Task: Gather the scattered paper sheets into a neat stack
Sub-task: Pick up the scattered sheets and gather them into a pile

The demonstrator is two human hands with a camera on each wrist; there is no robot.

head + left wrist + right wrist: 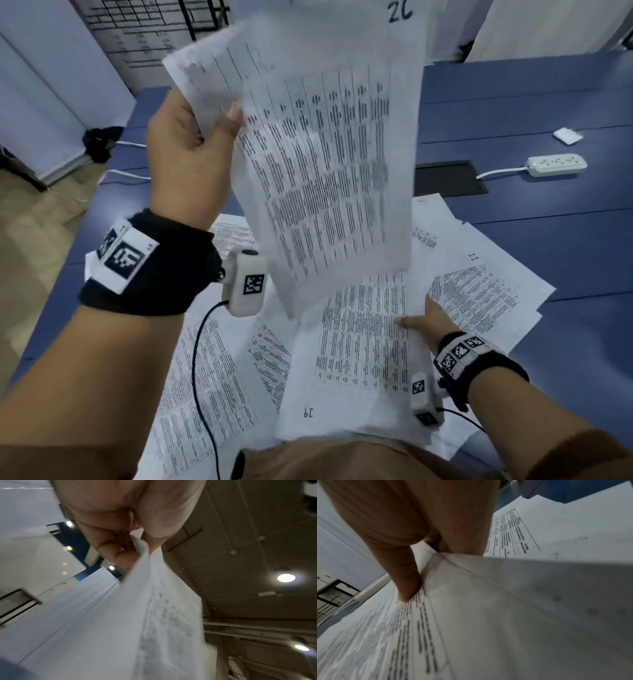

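My left hand [212, 126] is raised high and pinches a bunch of printed sheets [322, 164] by one corner, so they hang down over the table. The left wrist view shows the same bunch of sheets [154, 608] caught between thumb and curled fingers [120, 553]. Lower right, my right hand [416, 320] grips the edge of the sheet marked 19 [352, 359], thumb on top and fingers underneath it. In the right wrist view the thumb [407, 585] presses on that printed sheet [436, 628]. Several more loose sheets [479, 284] lie scattered and overlapping on the blue table [565, 240].
A white power strip [555, 165] with its cable and a small white packet [567, 134] lie at the far right of the table. A black cable hatch [448, 179] sits behind the papers. The table's left edge drops to a wooden floor [30, 222].
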